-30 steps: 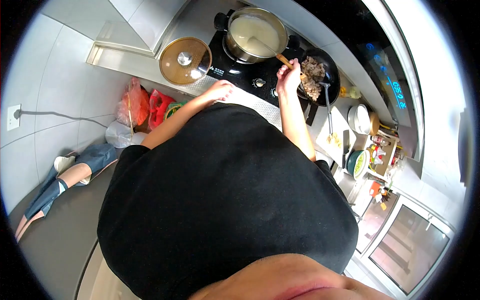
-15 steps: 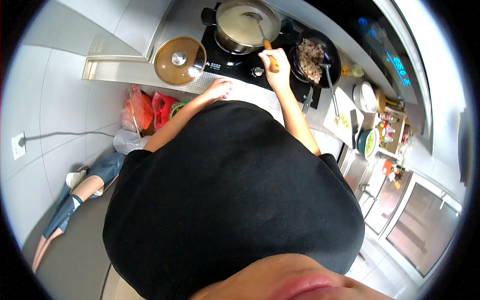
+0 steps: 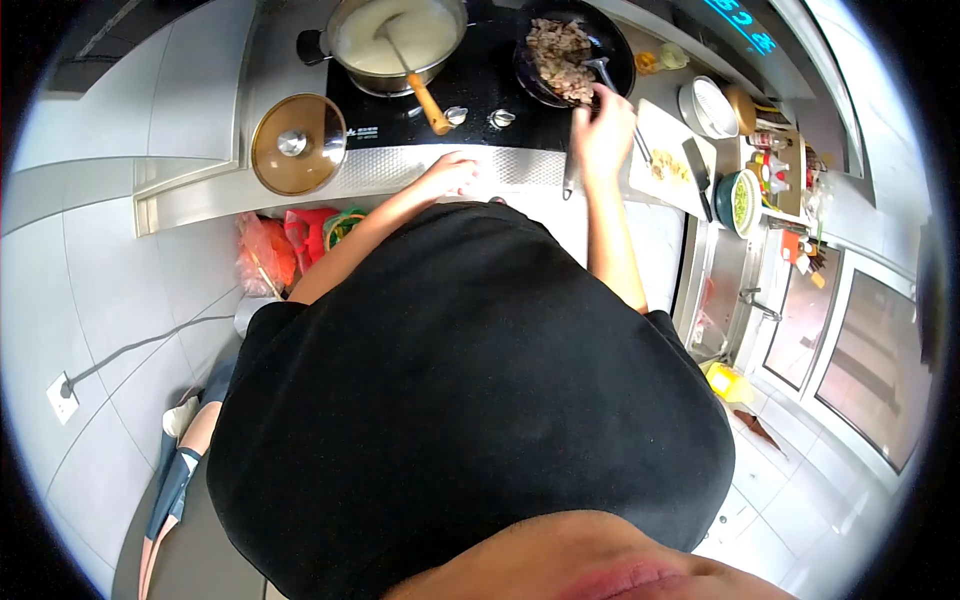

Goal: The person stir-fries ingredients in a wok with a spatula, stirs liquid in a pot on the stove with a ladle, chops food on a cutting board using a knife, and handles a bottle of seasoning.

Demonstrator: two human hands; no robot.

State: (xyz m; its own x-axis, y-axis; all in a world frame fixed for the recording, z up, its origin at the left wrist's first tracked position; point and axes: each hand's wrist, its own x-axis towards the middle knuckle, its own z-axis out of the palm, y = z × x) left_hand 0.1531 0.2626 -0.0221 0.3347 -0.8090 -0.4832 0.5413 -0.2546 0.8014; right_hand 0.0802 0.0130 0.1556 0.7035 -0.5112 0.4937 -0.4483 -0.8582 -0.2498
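Here, the left hand [image 3: 450, 177] curls loosely at the tabletop [image 3: 375, 170] edge, its grip unclear. Beyond, the right hand [image 3: 605, 128] overlaps the spatula [image 3: 641, 143], whether grasping I cannot tell; its blade is inside the wok [image 3: 612, 45], upper right of centre. Left of it, a ladle [image 3: 427, 104] leans in the pot [image 3: 388, 82].

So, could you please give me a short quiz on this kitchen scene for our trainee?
1. Multiple choice: which utensil stands in the steel pot?
A) a whisk
B) a wooden-handled ladle
C) a pair of tongs

2. True or false: the glass lid is covering the steel pot.

3. Fill in the blank: of the person's two hands, the ____ one is nearer the black wok.

Key:
1. B.
2. False; the glass lid lies beside the cooktop.
3. Right; the right hand is at the near side of the black wok.
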